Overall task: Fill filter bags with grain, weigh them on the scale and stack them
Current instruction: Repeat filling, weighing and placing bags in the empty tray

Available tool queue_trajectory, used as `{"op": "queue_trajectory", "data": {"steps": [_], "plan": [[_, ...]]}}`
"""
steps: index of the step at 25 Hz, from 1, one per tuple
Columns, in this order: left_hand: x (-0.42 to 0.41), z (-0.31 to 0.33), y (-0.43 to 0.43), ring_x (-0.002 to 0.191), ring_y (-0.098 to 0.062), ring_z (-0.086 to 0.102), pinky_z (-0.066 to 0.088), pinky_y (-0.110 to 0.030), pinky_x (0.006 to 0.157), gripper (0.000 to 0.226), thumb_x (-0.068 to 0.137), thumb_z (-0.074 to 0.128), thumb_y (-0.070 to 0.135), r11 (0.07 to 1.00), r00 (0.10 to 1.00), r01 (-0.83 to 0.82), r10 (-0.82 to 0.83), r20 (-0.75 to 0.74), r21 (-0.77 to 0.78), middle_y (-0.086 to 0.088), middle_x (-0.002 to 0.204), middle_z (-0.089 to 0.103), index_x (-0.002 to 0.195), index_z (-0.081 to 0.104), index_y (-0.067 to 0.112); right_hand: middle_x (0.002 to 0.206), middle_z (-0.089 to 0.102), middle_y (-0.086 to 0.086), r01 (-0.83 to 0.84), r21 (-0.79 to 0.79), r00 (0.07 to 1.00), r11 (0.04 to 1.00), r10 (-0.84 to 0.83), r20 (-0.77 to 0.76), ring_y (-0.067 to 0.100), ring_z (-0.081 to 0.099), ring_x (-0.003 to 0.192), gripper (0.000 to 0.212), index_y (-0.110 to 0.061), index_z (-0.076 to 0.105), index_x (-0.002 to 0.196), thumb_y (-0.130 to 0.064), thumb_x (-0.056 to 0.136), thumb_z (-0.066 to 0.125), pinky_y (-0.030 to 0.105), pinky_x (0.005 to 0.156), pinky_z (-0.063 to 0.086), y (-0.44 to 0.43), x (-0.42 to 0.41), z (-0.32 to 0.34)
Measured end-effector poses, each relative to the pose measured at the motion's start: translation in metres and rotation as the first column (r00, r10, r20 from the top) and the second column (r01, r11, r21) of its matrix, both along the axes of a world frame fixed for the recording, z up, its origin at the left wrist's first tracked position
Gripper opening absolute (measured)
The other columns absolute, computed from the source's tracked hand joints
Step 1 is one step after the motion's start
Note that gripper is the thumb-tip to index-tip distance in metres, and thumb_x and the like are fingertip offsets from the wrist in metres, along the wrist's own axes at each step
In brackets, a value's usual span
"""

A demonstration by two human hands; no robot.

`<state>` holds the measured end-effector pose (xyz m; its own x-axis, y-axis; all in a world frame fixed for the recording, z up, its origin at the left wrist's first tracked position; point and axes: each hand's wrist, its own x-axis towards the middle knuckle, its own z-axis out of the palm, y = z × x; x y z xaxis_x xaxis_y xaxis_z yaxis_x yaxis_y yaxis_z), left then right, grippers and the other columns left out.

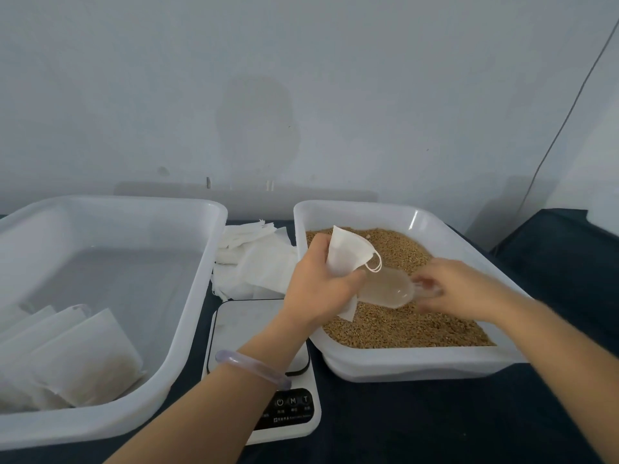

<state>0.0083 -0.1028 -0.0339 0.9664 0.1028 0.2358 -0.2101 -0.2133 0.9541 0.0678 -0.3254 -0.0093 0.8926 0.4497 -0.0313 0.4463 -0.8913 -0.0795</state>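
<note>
right hand (459, 289) blurred, scale (248, 326) partly hidden

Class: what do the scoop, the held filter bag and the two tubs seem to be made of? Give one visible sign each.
Scoop: clear plastic, likely; see-through, shiny. Filter bag: white matte paper or nonwoven; creases softly. Left tub and right tub: translucent plastic; glossy rims.

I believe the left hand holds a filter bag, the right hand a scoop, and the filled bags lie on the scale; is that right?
Not quite: the head view shows the filled bags lying in the tub left of the scale, not on it. The left hand does hold a filter bag, the right hand a scoop.
</note>
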Motion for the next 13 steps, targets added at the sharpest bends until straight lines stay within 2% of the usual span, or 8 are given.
{"op": "queue_trajectory", "data": {"steps": [4, 6, 8, 10, 13], "plan": [[0.0, -0.001, -0.001, 0.081, -0.029, 0.068, 0.055, -0.051, 0.074, 0.04, 0.064, 0.066, 0.032, 1.0, 1.0, 0.0, 0.0, -0.007, 0.026, -0.004, 0.09, 0.067, 0.1, 0.049, 0.027, 0.091, 0.047, -0.019, -0.089, -0.02, 0.992, 0.996, 0.087, -0.089, -0.001, 0.045, 0.082, 0.044, -0.037, 0.06, 0.117, -0.041, 0.075, 0.073, 0.015, 0.066, 0.03, 0.017, 0.002, -0.022], [0.0, 0.0, -0.001, 0.08, -0.03, 0.068, 0.055, -0.05, 0.074, 0.038, 0.064, 0.065, 0.032, 0.999, 1.0, -0.004, 0.004, -0.012, 0.034, -0.006, 0.089, 0.068, 0.098, 0.048, 0.027, 0.091, 0.048, -0.019, -0.119, 0.001, 0.984, 0.993, 0.118, -0.132, 0.001, 0.047, 0.084, 0.041, -0.04, 0.061, 0.114, -0.039, 0.076, 0.074, 0.014, 0.066, 0.031, 0.013, 0.001, -0.021], [-0.001, 0.001, -0.002, 0.08, -0.029, 0.068, 0.055, -0.05, 0.074, 0.038, 0.063, 0.063, 0.032, 0.999, 1.0, -0.004, 0.004, -0.012, 0.041, -0.006, 0.088, 0.068, 0.097, 0.047, 0.027, 0.094, 0.052, -0.019, -0.122, 0.062, 0.978, 0.991, 0.131, -0.16, 0.0, 0.05, 0.089, 0.037, -0.04, 0.064, 0.111, -0.037, 0.076, 0.075, 0.014, 0.074, 0.037, 0.003, -0.001, -0.017], [-0.002, 0.002, -0.001, 0.08, -0.029, 0.068, 0.055, -0.05, 0.074, 0.039, 0.062, 0.061, 0.032, 0.999, 1.0, 0.002, -0.001, -0.015, 0.052, -0.007, 0.088, 0.068, 0.098, 0.047, 0.026, 0.097, 0.057, -0.016, -0.103, 0.12, 0.979, 0.987, 0.122, -0.165, 0.0, 0.053, 0.093, 0.034, -0.037, 0.067, 0.11, -0.035, 0.077, 0.075, 0.021, 0.084, 0.043, -0.007, -0.003, -0.012], [-0.005, 0.004, 0.0, 0.081, -0.028, 0.067, 0.055, -0.05, 0.075, 0.041, 0.062, 0.06, 0.031, 0.999, 1.0, 0.007, -0.007, -0.01, 0.052, -0.006, 0.088, 0.067, 0.1, 0.048, 0.025, 0.101, 0.061, -0.017, -0.066, 0.214, 0.983, 0.975, 0.1, -0.151, -0.001, 0.056, 0.098, 0.032, -0.04, 0.065, 0.108, -0.029, 0.079, 0.073, 0.023, 0.09, 0.044, -0.02, -0.007, 0.0]]}}
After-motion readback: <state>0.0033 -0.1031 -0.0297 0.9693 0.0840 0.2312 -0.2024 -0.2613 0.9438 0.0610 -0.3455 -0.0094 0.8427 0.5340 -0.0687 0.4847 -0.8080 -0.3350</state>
